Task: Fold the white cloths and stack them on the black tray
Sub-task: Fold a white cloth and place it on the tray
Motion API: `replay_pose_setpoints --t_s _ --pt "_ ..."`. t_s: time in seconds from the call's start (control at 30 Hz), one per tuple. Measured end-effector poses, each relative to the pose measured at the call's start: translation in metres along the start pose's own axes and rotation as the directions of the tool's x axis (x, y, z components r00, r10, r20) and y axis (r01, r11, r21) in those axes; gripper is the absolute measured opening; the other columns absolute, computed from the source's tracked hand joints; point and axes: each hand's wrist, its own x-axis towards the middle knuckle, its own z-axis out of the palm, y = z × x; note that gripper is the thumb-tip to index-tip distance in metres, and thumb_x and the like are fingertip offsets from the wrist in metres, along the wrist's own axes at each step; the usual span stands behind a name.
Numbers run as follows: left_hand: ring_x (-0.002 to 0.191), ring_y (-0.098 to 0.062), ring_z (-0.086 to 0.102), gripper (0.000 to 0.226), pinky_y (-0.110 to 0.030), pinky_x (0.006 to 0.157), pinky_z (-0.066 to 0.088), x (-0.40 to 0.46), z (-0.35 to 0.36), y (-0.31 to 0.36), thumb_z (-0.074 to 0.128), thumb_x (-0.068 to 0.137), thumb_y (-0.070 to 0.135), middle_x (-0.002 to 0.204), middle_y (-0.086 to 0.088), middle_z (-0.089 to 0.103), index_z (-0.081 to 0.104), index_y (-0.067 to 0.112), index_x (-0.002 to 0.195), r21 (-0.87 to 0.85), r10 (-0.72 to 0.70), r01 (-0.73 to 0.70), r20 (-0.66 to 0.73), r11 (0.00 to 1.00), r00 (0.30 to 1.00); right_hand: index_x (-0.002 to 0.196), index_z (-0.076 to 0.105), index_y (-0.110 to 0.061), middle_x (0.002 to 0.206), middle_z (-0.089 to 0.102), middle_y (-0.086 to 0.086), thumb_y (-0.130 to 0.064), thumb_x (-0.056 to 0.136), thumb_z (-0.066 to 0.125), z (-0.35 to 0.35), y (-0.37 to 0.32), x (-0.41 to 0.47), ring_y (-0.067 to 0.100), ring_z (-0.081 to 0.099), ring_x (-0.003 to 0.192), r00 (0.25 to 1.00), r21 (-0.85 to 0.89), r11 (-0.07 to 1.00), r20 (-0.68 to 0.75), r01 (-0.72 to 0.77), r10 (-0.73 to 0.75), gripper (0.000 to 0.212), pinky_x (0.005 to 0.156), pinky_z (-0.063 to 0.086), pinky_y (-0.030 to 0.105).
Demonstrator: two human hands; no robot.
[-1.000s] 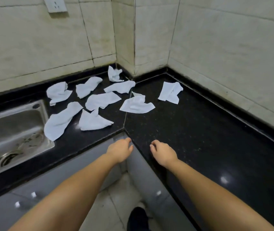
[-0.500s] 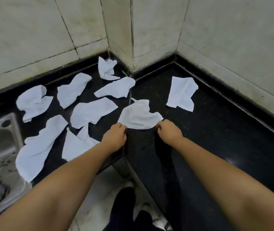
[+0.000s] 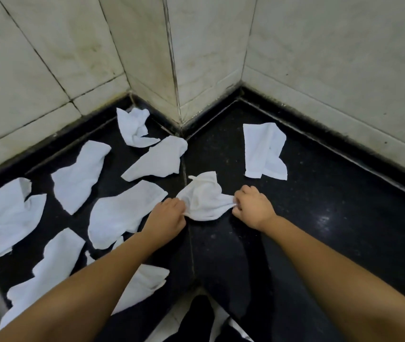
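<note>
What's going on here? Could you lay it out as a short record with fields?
place: black countertop in a tiled corner
left hand: pinches left edge of the middle cloth
right hand: pinches its right edge
other cloths: eight more, unfolded, mostly to the left
lone cloth: right of the corner
tray: none in view

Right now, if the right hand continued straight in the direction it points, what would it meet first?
The right hand points left, toward the left hand, its grip pinching the crumpled white cloth. Going straight on, it would push into that cloth first, then probably reach the left hand on the cloth's other end, though depth is uncertain.
</note>
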Motion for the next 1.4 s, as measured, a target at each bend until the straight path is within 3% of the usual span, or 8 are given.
replay_pose_setpoints --t_s 0.1,0.2,0.37,0.7,0.9,1.07,1.17,1.4 --pt "0.066 -0.017 0.049 0.004 -0.025 0.059 0.037 0.008 -0.022 0.014 0.051 0.088 0.011 0.074 -0.004 0.053 0.048 0.011 0.085 -0.450 -0.259 0.199 -0.075 0.870 0.963 0.080 0.051 -0.013 0.087 0.058 0.000 -0.019 0.084 0.055 -0.021 0.004 -0.015 0.017 0.052 0.082 0.969 0.536 0.836 -0.123 -0.117 0.214 0.008 0.069 0.046 0.031" --pt "0.068 -0.004 0.051 0.010 -0.018 0.060 0.040 0.027 -0.051 0.038 0.052 0.086 0.007 0.077 0.004 0.055 0.050 0.015 0.089 -0.641 -0.302 0.116 -0.190 0.759 0.934 0.081 0.052 -0.016 0.076 0.052 -0.007 -0.011 0.085 0.055 -0.059 0.015 -0.032 0.008 0.045 0.066 0.891 0.825 0.563 -0.223 -0.044 0.396 0.008 0.059 0.038 0.022" --pt "0.070 0.003 0.050 0.016 -0.005 0.062 0.038 0.066 -0.096 0.087 0.052 0.089 0.008 0.085 0.015 0.055 0.058 0.020 0.098 -0.784 -0.283 -0.088 -0.323 0.614 0.903 0.092 0.061 -0.025 0.088 0.061 -0.008 -0.016 0.092 0.056 -0.125 0.045 -0.056 0.008 0.055 0.077 0.771 0.893 0.407 -0.395 0.194 0.499 0.011 0.066 0.045 0.024" --pt "0.082 -0.013 0.063 0.012 -0.032 0.080 0.051 0.063 -0.108 0.142 0.056 0.092 0.013 0.087 -0.003 0.068 0.067 0.015 0.093 -0.954 -0.152 -0.130 -0.175 0.269 0.973 0.083 0.065 -0.025 0.071 0.063 -0.014 -0.012 0.093 0.056 -0.147 0.090 -0.143 0.006 0.055 0.072 0.690 0.889 0.368 -0.447 0.272 0.569 0.018 0.070 0.044 0.026" --pt "0.091 -0.014 0.066 0.014 -0.028 0.085 0.052 -0.012 -0.029 0.125 0.058 0.091 0.019 0.094 -0.003 0.073 0.072 0.021 0.089 -0.889 -0.101 0.249 0.227 0.385 0.969 0.088 0.067 -0.019 0.071 0.064 -0.006 -0.011 0.092 0.058 -0.053 0.104 -0.214 0.000 0.056 0.064 0.886 0.900 0.432 -0.152 -0.059 0.438 0.013 0.063 0.046 0.015" --pt "0.068 -0.010 0.054 0.031 -0.024 0.067 0.043 -0.051 0.014 0.120 0.059 0.091 0.028 0.069 0.000 0.060 0.067 0.005 0.073 -0.697 -0.125 0.450 0.466 0.559 0.876 0.086 0.069 -0.018 0.065 0.064 -0.006 -0.010 0.091 0.060 0.016 0.109 -0.242 0.006 0.057 0.061 0.908 0.887 0.357 0.143 -0.295 0.394 0.013 0.061 0.046 0.019" --pt "0.054 0.001 0.051 0.030 -0.016 0.056 0.039 -0.044 0.016 0.124 0.056 0.093 0.027 0.058 0.008 0.056 0.061 0.008 0.069 -0.662 -0.169 0.434 0.427 0.611 0.888 0.089 0.066 -0.018 0.060 0.062 -0.010 -0.012 0.091 0.061 0.015 0.111 -0.229 0.002 0.060 0.059 0.876 0.878 0.331 0.175 -0.346 0.450 0.008 0.064 0.048 0.019" --pt "0.080 -0.016 0.056 0.017 -0.029 0.072 0.046 0.018 0.028 0.132 0.056 0.091 0.029 0.084 -0.003 0.061 0.062 0.014 0.086 -0.501 -0.293 0.316 0.127 0.806 0.948 0.091 0.060 -0.017 0.094 0.063 0.004 -0.020 0.091 0.055 0.006 0.126 -0.159 0.015 0.055 0.080 0.760 0.762 0.474 0.035 -0.440 0.649 0.006 0.067 0.044 0.026"
